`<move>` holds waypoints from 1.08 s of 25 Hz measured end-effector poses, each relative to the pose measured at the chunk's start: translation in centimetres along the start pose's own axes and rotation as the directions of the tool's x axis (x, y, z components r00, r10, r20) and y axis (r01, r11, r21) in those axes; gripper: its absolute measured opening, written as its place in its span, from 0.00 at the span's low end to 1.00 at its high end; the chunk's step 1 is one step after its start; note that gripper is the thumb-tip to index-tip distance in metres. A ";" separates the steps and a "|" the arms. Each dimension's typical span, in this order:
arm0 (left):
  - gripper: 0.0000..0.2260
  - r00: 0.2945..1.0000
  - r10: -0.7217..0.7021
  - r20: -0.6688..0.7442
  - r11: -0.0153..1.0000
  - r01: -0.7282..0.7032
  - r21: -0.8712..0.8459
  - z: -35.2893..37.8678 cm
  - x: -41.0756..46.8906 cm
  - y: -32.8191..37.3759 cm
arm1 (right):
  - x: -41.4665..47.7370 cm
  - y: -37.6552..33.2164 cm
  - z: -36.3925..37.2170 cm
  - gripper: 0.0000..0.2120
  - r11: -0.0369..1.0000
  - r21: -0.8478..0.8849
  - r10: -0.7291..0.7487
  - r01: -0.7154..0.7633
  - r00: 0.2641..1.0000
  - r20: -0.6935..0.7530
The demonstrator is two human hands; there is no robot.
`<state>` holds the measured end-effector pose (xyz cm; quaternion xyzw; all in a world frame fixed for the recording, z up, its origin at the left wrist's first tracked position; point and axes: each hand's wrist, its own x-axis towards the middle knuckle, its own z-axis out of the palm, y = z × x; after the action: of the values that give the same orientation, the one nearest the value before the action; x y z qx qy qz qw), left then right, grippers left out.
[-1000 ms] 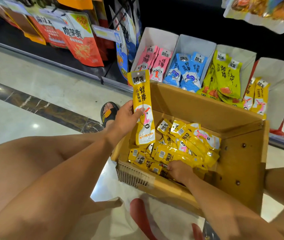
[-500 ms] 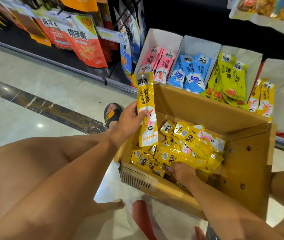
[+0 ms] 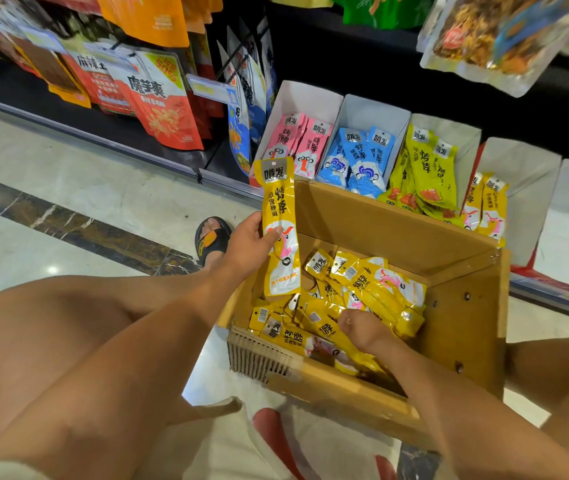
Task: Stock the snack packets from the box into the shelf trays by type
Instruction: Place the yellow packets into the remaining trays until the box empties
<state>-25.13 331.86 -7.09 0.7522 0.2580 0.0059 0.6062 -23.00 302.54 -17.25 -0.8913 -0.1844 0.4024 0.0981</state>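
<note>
Not much has changed in the last second. The left hand (image 3: 248,244) still pinches one yellow packet (image 3: 281,233) upright by its middle, thumb on the front, over the left edge of the box (image 3: 397,233), and it's no closer to the shelf. The right hand (image 3: 362,330) has stayed down in the pile (image 3: 376,289) inside the box, shifted slightly off the near wall. Its fingers curl into the packets, but I can't tell if it's actually gripping one (the fingertips are buried). The matching tray (image 3: 522,168) is the far-right one, already holding a few of the same yellow kind, well apart from the held packet across the box. Likely read: the person is gathering a batch before transfer, so placement hasn't started and most of the pile is left.
</note>
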 end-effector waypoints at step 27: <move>0.13 0.961 0.162 0.223 0.986 -0.151 -0.065 6.2 0.9 19.8 | -10.6 -4.6 -29.9 0.04 0.475 0.773 0.004 0.420 0.878 -0.479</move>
<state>-14.82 323.98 9.12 0.7515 0.1264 -0.0264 0.6469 -8.05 301.61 11.06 -0.7556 -0.0438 0.2238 0.6141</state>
